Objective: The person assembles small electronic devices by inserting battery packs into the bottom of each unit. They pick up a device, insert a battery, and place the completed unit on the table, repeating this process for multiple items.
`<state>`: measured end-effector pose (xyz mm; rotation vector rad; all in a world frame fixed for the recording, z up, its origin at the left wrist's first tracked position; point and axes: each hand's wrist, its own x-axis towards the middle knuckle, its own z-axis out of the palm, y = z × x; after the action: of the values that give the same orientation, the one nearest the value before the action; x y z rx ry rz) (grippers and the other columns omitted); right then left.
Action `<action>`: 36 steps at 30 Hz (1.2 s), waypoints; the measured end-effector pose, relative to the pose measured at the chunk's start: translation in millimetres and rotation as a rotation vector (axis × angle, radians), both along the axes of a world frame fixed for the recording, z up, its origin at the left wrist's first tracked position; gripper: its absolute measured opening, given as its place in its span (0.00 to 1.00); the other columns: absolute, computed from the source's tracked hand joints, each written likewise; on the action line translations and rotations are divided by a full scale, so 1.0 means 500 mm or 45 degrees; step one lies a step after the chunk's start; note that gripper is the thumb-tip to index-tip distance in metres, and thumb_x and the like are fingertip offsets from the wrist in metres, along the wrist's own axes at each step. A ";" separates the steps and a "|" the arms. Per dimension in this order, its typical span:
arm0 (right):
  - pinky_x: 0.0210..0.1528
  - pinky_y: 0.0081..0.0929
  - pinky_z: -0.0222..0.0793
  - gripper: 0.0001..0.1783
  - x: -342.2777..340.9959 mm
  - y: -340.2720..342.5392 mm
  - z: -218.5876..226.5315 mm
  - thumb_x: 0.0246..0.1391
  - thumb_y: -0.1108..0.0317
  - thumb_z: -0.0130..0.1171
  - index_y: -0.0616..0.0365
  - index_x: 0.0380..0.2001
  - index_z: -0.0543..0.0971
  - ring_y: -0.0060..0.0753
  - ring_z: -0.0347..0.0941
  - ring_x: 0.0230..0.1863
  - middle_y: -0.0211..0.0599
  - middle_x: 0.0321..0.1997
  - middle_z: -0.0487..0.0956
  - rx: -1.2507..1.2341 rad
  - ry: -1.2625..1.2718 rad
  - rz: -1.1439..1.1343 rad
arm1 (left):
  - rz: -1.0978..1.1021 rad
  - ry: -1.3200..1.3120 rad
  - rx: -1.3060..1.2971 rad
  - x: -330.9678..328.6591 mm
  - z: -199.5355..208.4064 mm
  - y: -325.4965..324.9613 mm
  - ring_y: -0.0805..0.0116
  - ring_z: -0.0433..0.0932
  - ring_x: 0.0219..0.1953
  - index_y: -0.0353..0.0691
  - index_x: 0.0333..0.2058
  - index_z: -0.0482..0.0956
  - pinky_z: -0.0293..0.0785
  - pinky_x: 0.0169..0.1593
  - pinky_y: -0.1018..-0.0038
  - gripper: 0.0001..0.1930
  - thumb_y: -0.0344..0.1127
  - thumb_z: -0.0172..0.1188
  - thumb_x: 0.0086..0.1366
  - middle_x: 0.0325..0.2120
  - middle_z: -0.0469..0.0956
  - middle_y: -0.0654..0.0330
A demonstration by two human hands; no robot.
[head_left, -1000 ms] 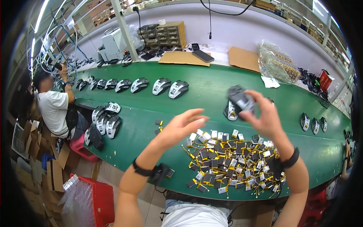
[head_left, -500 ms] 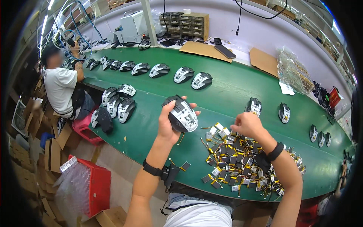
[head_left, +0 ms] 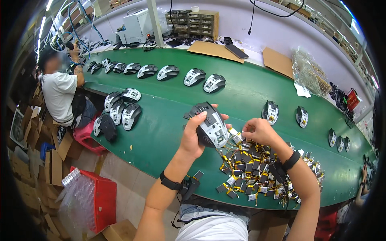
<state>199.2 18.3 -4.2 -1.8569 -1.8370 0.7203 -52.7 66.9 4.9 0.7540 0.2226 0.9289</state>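
Note:
In my left hand [head_left: 192, 138] is a black and silver-white computer mouse shell [head_left: 213, 127], tilted, with openings in its white face. My right hand [head_left: 260, 131] is just right of the shell, thumb and fingers pinched together. What lies between those fingertips, if anything, is too small to make out; a silver battery [head_left: 237, 138] shows close beneath them. Below both hands spreads a heap of small flat battery packs [head_left: 251, 166] with yellow tape and thin wires. Another battery [head_left: 199, 174] lies apart, beside my left wrist.
Along the green workbench [head_left: 161, 112] runs a row of similar mice [head_left: 167, 72]. Several more [head_left: 131, 116] cluster at left, and others [head_left: 302, 117] lie at right. Cardboard sheets [head_left: 217, 51] are along the back edge. A co-worker [head_left: 58, 94] sits at far left.
My left hand has carried the mouse shell rightward, closer to my right hand. The right hand has shifted slightly left, its fingers still pinched near the batteries.

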 end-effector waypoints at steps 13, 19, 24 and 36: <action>0.33 0.15 0.64 0.08 -0.085 -0.190 0.062 0.53 0.70 0.65 0.60 0.31 0.75 0.13 0.69 0.29 0.25 0.29 0.77 0.203 1.251 -0.340 | -0.342 -0.093 -0.207 0.059 -0.015 -0.054 0.46 0.80 0.43 0.34 0.60 0.62 0.81 0.44 0.54 0.34 0.59 0.37 0.70 0.44 0.75 0.42; 0.26 0.13 0.60 0.09 -0.169 -0.249 0.073 0.47 0.76 0.68 0.63 0.25 0.76 0.11 0.65 0.24 0.25 0.23 0.75 0.526 0.886 -0.512 | -0.477 -0.130 -0.094 0.063 -0.025 -0.069 0.49 0.80 0.41 0.29 0.64 0.55 0.81 0.43 0.59 0.37 0.57 0.39 0.69 0.47 0.73 0.43; 0.23 0.16 0.64 0.06 -0.210 -0.252 0.089 0.45 0.78 0.66 0.62 0.29 0.79 0.23 0.70 0.22 0.34 0.24 0.75 0.688 0.335 -0.228 | -0.496 -0.096 -0.074 0.059 -0.027 -0.072 0.50 0.80 0.41 0.28 0.64 0.54 0.79 0.45 0.61 0.37 0.56 0.40 0.69 0.47 0.73 0.43; 0.31 0.32 0.61 0.12 -0.186 -0.223 0.122 0.32 0.78 0.64 0.59 0.27 0.77 0.34 0.67 0.26 0.33 0.25 0.68 0.841 -0.543 0.153 | -0.435 0.048 -0.185 0.068 -0.023 -0.082 0.55 0.81 0.39 0.30 0.58 0.62 0.78 0.46 0.64 0.30 0.51 0.39 0.71 0.42 0.77 0.45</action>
<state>106.4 -93.2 56.8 -1.5255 -2.1065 -0.2706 -18.7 25.6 -6.5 0.6500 0.1850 0.5691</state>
